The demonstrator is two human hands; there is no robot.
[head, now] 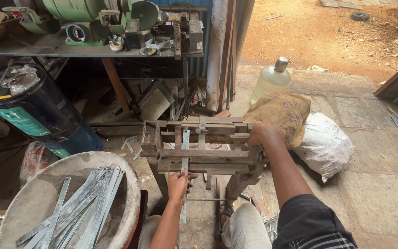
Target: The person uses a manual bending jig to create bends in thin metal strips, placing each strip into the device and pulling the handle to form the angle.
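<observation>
Stone slab floor (374, 184), dusty, cracked joints. Red dirt yard (328, 37) at 1 o'clock, sunlit through open doorway. Metal shelf (70, 50) at 11 o'clock, cluttered with green machine (93, 14). Blue corrugated wall (199, 64) behind shelf. Dark drum (38, 110) at 9 o'clock. Interior shaded.

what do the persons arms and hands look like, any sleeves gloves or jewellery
Both hands are bare: no gloves, rings, watch or bands show on the left hand or the right hand. The left forearm is uncovered as far as the picture shows. The right arm is bare up to a short black sleeve with a striped hem.
</observation>
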